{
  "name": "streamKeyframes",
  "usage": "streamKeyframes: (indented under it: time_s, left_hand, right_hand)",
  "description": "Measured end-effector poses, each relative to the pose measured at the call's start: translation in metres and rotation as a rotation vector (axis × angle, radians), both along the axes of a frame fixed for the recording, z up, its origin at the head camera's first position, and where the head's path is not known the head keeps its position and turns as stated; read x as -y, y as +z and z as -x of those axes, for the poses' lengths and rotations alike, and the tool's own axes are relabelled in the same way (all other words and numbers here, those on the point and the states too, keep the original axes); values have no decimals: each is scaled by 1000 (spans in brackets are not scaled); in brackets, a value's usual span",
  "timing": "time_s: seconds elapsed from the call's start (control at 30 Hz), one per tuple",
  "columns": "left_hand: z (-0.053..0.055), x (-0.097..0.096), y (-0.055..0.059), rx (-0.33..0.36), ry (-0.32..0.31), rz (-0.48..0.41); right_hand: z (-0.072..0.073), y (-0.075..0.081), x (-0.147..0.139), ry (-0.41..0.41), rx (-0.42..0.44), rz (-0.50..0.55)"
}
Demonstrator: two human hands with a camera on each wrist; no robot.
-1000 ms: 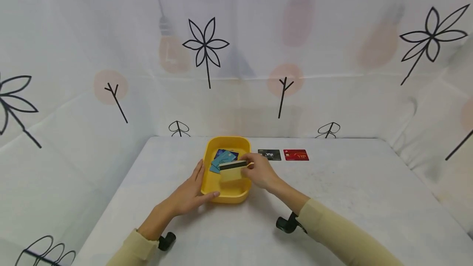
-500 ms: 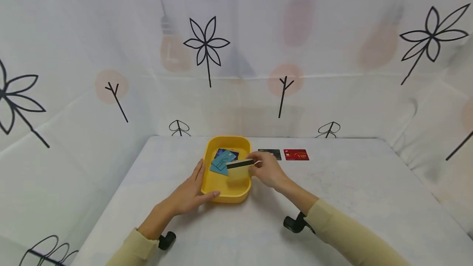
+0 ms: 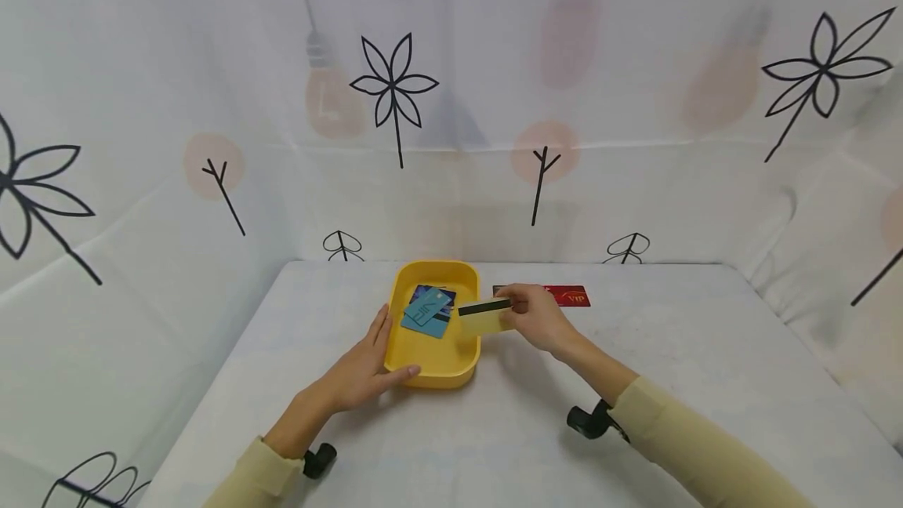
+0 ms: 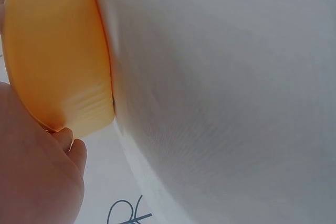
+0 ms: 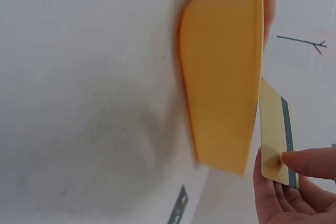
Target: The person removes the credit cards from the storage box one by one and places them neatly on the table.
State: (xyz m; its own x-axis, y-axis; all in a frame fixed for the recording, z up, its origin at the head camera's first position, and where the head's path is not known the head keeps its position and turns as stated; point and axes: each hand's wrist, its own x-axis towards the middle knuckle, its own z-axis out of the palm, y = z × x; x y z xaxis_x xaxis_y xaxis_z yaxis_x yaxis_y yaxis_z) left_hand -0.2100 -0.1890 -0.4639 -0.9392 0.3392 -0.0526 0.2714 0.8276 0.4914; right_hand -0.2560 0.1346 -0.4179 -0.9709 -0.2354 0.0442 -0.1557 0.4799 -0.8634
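Note:
A yellow plastic tray (image 3: 430, 357) stands on the white table with several blue and purple cards (image 3: 426, 308) lying overlapped inside. My left hand (image 3: 360, 371) grips its near left corner, thumb over the rim and fingers along the left wall. My right hand (image 3: 539, 318) pinches a pale gold plastic card (image 3: 485, 318) with a dark magnetic stripe between thumb and fingers. The gold card (image 5: 275, 135) is tilted and overlaps the tray's right rim in the head view. In the left wrist view, the left fingers (image 4: 77, 153) curl at the tray's edge.
Behind the right hand, a red VIP card (image 3: 573, 296) lies flat on the table (image 3: 670, 382). A dark card (image 3: 498, 288) beside it is mostly hidden by that hand. Patterned white cloth (image 3: 451, 202) stands behind and at both sides.
My right hand has moved right with the gold card, from above the tray's inside to its right rim. More of the blue cards shows. My left hand has stayed in place.

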Motion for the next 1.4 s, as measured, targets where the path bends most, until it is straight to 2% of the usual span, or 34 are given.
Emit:
streamKeyframes:
  time_s: [0.27, 0.5, 0.7, 1.13, 1.4]
  left_hand:
    - [0, 0, -1, -6, 3, 1]
    - [0, -1, 0, 4, 9, 1]
    - [1, -1, 1, 5, 19, 1]
    - [2, -1, -1, 6, 24, 16]
    - [2, -1, -1, 15, 23, 5]
  right_hand:
    - [3, 3, -21, 9, 14, -17]
    - [9, 7, -49, 19, -30, -26]
    - [17, 9, -69, -21, -30, -64]
    - [25, 3, -113, -115, -10, -155]
    - [33, -8, -142, -173, -21, -185]
